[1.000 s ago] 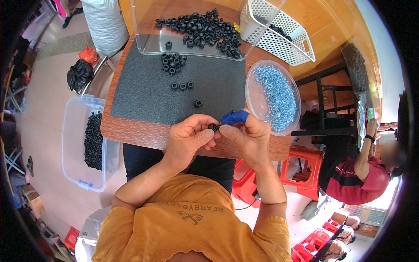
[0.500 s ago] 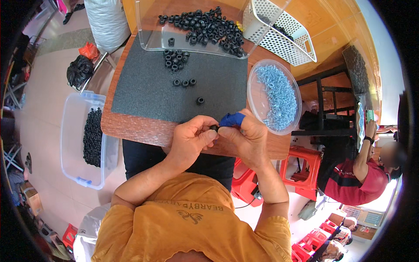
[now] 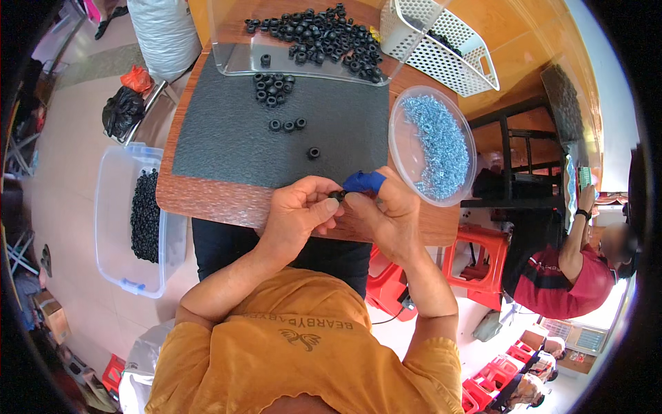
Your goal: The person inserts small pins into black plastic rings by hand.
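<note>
My left hand (image 3: 295,210) pinches a small round black part (image 3: 335,195) between thumb and fingers, just over the table's near edge. From the other side my right hand (image 3: 394,215) meets it, its thumb and forefinger closed against the part. A blue wrap (image 3: 364,182) covers the right forefinger. The fingertips hide much of the part, and whether a second small piece is there I cannot tell. Beyond my hands, a single black ring-shaped part (image 3: 314,152) lies on the dark mat (image 3: 221,131). Farther back are a row of three parts (image 3: 287,125) and a cluster of several (image 3: 272,90).
A clear tray (image 3: 238,67) at the back holds a heap of black parts. To the right stand a round tub (image 3: 400,141) of small bluish clear pieces and a white perforated basket (image 3: 476,84). A plastic bin (image 3: 114,228) sits at left; a person in red (image 3: 562,283) works at right.
The view has shifted slightly. My hands stay together at the table's edge, with the black part turned a little and showing more between the fingertips. The parts on the mat lie as before.
</note>
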### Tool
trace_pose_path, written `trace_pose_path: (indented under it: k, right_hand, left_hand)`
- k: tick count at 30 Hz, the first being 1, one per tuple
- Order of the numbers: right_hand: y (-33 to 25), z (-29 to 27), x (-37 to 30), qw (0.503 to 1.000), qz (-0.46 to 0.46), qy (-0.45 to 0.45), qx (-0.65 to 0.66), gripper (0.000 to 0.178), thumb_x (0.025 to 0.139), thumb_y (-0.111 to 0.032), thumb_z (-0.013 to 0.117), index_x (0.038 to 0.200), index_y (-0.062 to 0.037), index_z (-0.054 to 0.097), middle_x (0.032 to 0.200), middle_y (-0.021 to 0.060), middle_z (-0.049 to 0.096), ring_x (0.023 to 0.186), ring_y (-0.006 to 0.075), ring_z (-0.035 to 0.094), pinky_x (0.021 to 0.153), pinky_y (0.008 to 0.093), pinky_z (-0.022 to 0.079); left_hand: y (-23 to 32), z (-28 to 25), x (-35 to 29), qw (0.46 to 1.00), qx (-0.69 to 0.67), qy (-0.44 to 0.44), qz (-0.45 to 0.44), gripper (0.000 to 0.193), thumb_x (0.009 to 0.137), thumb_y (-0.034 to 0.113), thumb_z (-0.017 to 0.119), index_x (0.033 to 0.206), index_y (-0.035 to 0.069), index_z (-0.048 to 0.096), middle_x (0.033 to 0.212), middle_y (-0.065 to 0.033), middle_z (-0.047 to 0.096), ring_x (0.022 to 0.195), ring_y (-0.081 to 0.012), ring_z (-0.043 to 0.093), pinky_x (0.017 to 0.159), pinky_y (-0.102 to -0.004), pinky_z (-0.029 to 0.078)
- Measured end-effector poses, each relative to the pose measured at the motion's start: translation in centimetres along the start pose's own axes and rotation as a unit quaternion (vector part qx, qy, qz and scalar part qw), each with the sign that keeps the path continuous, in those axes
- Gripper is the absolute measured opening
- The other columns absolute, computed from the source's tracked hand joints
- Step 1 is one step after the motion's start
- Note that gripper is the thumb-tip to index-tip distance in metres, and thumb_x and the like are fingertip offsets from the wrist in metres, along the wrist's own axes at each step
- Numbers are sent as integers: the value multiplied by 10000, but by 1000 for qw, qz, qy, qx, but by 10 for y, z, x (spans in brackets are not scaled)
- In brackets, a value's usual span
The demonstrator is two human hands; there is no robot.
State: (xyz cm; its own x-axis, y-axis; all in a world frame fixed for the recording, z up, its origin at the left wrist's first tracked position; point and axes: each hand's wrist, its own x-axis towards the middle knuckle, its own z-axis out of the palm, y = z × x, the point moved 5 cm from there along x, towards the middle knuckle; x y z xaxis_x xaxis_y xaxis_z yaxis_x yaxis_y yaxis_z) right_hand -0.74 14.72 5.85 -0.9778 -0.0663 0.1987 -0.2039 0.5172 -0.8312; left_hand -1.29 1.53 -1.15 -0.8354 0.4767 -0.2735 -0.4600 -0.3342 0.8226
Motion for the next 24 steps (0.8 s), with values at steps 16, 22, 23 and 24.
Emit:
trace_pose_path:
  k: [16, 22, 23, 24]
  right_hand:
    - [20, -2, -3, 975, 112, 5, 191, 50, 794, -21, 641, 844, -19, 635, 739, 19, 594, 693, 90, 617, 616, 232, 463]
    - [17, -3, -3, 986, 85, 4, 140, 54, 785, -20, 649, 836, -19, 633, 742, 33, 603, 677, 96, 607, 599, 235, 456]
    - [16, -4, -3, 987, 85, 4, 139, 54, 785, -20, 649, 836, -19, 633, 742, 33, 603, 677, 96, 607, 599, 235, 456]
    - [13, -4, -2, 988, 80, 5, 132, 58, 777, -18, 651, 831, -23, 631, 740, 40, 606, 673, 114, 597, 592, 250, 453]
  left_hand:
    - [-3, 0, 5, 995, -99, -27, -20, 187, 868, 57, 585, 1042, -11, 575, 826, -82, 650, 629, -98, 592, 540, -209, 504]
    - [-4, 1, 5, 993, -111, -29, -9, 190, 869, 46, 578, 1049, -13, 571, 828, -86, 649, 635, -103, 598, 552, -216, 512]
    - [-4, 1, 4, 995, -101, -23, -6, 191, 870, 44, 576, 1053, -11, 569, 829, -84, 649, 637, -102, 598, 559, -217, 513]
    - [-3, 1, 4, 995, -102, -23, -5, 191, 870, 44, 576, 1053, -11, 569, 829, -84, 649, 637, -102, 598, 559, -217, 513]
